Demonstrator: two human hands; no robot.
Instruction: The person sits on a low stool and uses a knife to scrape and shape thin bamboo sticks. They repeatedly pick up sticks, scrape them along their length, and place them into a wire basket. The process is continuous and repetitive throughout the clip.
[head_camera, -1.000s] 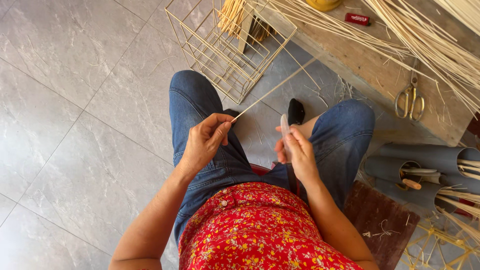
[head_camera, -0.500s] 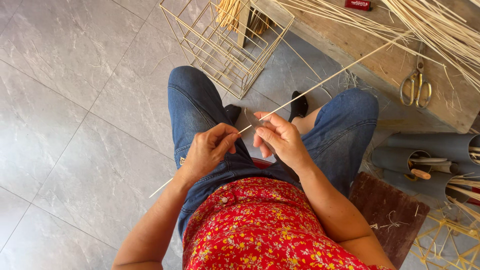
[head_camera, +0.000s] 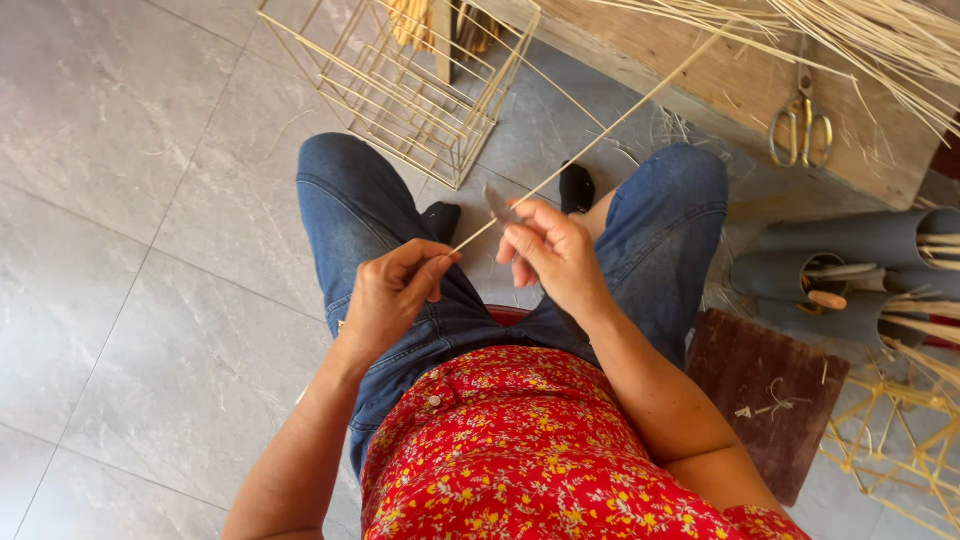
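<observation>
Bamboo strip (head_camera: 590, 150): slanting up toward the wooden bench (head_camera: 740, 90).
Left hand (head_camera: 390, 295): pinching the strip's near end.
Right hand (head_camera: 555, 250): gripping a small blade (head_camera: 497, 205) against it.

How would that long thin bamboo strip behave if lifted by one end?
The strip is long and very thin, so probably light and springy, likely sagging. The left hand pinches its end; the right hand holds a small blade against it.
</observation>
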